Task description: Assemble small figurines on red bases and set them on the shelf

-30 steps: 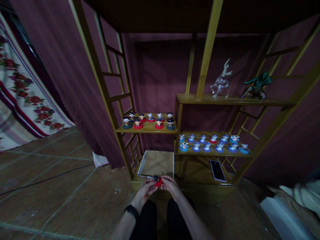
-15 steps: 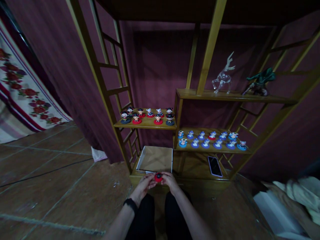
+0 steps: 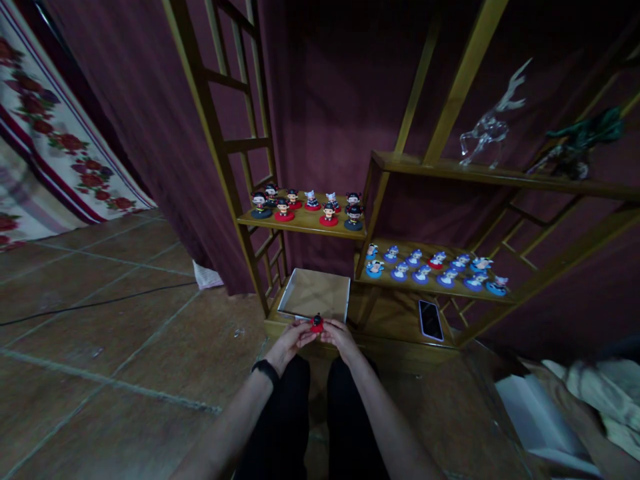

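Note:
Between my two hands is a small figurine (image 3: 317,323) with a dark head and a red base. My left hand (image 3: 294,337) grips it from the left, a black band on that wrist. From the other side, the fingers of my right hand (image 3: 339,335) are closed on it too. Just beyond my fingers lies a shallow open box (image 3: 320,291) with a brown inside and white edges. Above it, a wooden shelf (image 3: 305,225) carries similar figurines on red and dark bases, in two rows with a gap in the front row.
A lower right shelf (image 3: 435,285) bears several figurines on purple, blue and red bases. Below it lies a phone (image 3: 431,320). A clear deer ornament (image 3: 487,130) and a dark green figure (image 3: 580,143) stand higher up. A white box (image 3: 540,413) is on the floor at right.
The view has shifted, so the shelves sit higher and look larger. Both hands still hold the figurine, which now appears tipped more upright and overlaps the box's front edge.

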A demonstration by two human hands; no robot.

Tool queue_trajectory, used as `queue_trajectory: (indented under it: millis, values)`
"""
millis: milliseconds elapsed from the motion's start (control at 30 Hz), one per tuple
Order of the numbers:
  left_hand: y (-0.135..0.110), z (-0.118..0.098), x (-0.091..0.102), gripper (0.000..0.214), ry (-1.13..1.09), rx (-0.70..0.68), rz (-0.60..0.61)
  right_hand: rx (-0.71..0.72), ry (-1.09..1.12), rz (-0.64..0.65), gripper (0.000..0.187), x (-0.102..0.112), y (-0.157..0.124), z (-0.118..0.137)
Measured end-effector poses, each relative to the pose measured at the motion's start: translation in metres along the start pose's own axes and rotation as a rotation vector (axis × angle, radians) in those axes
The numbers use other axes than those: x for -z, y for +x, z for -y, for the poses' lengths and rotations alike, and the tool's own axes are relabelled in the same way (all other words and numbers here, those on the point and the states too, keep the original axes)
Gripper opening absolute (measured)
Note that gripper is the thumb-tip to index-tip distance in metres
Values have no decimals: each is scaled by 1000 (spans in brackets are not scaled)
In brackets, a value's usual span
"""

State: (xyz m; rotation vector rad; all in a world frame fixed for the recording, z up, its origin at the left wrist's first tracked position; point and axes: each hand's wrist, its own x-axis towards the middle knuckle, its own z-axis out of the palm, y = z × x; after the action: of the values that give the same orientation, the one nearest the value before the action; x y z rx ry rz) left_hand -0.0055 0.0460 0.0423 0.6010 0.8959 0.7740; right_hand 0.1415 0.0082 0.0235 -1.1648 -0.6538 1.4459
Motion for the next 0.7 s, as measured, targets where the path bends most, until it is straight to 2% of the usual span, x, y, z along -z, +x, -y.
queue_trajectory:
  millis: [200, 367, 500, 700]
  values:
    - [-1, 1, 0, 14, -8, 17, 45, 0, -32, -7, 34, 1, 4, -2]
    - [-7, -3, -5, 21, 84, 13, 29, -34, -35, -86, 24, 1, 8, -2]
    - [-10, -4, -7, 24, 166, -9, 25, -55, -58, -77, 17, -1, 7, 0]
    - [-9, -4, -6, 22, 128, -28, 18, -43, -48, -61, 22, -4, -1, 7]
